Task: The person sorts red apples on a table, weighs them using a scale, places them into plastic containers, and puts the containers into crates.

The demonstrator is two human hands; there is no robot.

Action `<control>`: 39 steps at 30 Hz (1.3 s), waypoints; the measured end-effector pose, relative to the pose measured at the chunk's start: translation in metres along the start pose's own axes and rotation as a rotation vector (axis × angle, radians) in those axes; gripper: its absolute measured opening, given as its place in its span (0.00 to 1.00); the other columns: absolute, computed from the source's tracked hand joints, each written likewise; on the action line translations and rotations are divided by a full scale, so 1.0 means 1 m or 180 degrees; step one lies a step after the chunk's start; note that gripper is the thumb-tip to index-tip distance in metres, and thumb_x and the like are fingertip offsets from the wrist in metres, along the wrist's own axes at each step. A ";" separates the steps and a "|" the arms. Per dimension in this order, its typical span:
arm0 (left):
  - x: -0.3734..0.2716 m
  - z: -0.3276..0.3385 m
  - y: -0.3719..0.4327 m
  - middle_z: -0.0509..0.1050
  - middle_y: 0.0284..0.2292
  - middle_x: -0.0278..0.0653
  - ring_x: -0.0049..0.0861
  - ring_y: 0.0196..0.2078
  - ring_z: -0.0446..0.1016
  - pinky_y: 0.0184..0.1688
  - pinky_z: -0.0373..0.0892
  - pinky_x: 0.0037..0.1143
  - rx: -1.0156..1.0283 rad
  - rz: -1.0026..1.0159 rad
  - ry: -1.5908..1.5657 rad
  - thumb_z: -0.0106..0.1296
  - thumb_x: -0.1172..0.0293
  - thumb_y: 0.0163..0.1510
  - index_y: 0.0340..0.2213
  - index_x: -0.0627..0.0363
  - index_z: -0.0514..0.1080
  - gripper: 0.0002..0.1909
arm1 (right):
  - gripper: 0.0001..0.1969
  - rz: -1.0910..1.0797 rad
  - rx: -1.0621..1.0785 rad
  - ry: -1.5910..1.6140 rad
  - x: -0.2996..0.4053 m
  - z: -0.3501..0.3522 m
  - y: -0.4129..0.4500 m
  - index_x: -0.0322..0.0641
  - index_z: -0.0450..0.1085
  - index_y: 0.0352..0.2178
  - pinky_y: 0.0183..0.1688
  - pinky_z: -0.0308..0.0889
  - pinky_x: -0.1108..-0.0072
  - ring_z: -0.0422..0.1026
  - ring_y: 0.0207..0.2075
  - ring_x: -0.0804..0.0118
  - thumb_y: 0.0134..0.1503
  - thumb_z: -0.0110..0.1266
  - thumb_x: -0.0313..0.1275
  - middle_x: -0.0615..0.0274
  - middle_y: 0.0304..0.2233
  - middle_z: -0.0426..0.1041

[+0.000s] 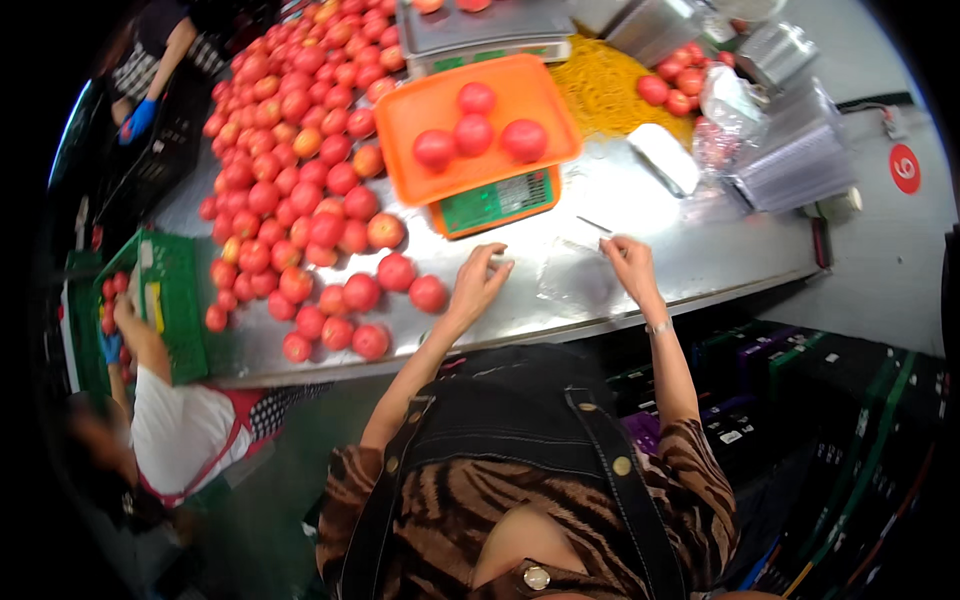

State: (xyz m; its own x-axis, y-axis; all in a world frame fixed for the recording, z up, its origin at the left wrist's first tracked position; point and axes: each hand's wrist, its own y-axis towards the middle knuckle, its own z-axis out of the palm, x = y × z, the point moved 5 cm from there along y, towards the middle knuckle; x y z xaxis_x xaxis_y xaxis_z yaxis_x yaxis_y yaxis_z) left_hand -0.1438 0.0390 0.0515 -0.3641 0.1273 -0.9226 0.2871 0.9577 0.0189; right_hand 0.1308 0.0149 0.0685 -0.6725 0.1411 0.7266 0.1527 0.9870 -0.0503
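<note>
Above the metal table (720, 262), my left hand (478, 283) has its fingers apart with nothing between them, just right of the nearest loose tomatoes (428, 293). My right hand (631, 264) pinches a corner of a clear plastic bag (574, 274), which lies thin and flat over the table between my hands. A short dark stick-like thing (593, 223) is close to the right fingertips. Beyond my hands, an orange plastic tray (480, 182) holding several tomatoes (473, 135) rests on a digital scale (495, 204) with a green panel.
Many tomatoes (306, 197) cover the table's left. Yellow rubber bands (611, 90), a white object (664, 160) and stacked clear plastic containers (795, 154) are at right. A second scale (484, 34) stands behind. Co-workers handle a green crate (174, 300) and stand near a black crate (161, 157).
</note>
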 end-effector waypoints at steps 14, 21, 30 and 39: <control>0.006 0.071 -0.001 0.69 0.22 0.38 0.25 0.18 0.68 0.23 0.64 0.23 0.0707 -0.0350 0.0115 0.51 0.68 0.46 0.45 0.57 0.60 0.23 | 0.05 -0.0009 -0.1226 -0.2525 -0.130 -0.089 0.175 0.36 0.66 0.21 0.31 0.65 0.64 0.70 0.27 0.51 0.45 0.50 0.28 0.53 0.26 0.70; 0.020 0.076 -0.015 0.70 0.21 0.39 0.24 0.18 0.68 0.23 0.64 0.24 0.0638 -0.0746 -0.0265 0.52 0.67 0.45 0.44 0.58 0.61 0.23 | 0.04 -0.0691 -0.2617 -0.1626 -0.102 -0.142 0.139 0.38 0.68 0.19 0.26 0.64 0.71 0.67 0.20 0.59 0.41 0.54 0.27 0.56 0.24 0.70; 0.016 0.066 -0.005 0.69 0.20 0.37 0.21 0.19 0.67 0.24 0.63 0.21 0.0574 -0.0509 -0.0203 0.51 0.69 0.46 0.43 0.57 0.63 0.20 | 0.09 0.0053 -0.0499 0.1351 -0.025 -0.099 0.082 0.32 0.68 0.31 0.31 0.63 0.81 0.68 0.26 0.73 0.45 0.47 0.22 0.61 0.27 0.71; -0.077 -0.077 0.057 0.61 0.43 0.47 0.44 0.47 0.58 0.48 0.57 0.35 -0.1781 0.0911 0.1384 0.52 0.75 0.42 0.41 0.58 0.64 0.21 | 0.06 -0.1277 0.0855 -0.1617 0.044 0.039 0.003 0.37 0.63 0.22 0.26 0.65 0.68 0.70 0.25 0.53 0.46 0.50 0.28 0.56 0.27 0.69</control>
State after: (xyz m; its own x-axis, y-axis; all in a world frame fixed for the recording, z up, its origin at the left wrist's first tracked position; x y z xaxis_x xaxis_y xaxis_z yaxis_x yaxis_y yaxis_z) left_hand -0.1673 0.1040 0.1526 -0.6923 0.3694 -0.6199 -0.0268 0.8453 0.5337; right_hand 0.0730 0.0271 0.0738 -0.9046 -0.2843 0.3176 -0.3185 0.9460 -0.0605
